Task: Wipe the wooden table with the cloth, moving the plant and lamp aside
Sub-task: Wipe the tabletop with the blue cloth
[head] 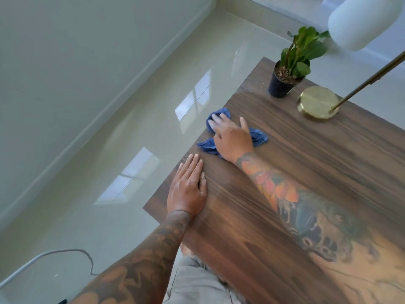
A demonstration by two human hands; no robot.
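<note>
We saw a dark brown worktop (306, 172) with streaked wood grain running across the centre and right of the frame. On it lay a crumpled blue cloth (258, 137). At upper right stood a plant (300, 51) with green leaves in a black pot (279, 86), beside a lamp (317, 104) with a shiny brass base and a white shade. The floor (109, 150) at left was glossy pale beige, and a grey cable (65, 252) lay at lower left.
</note>
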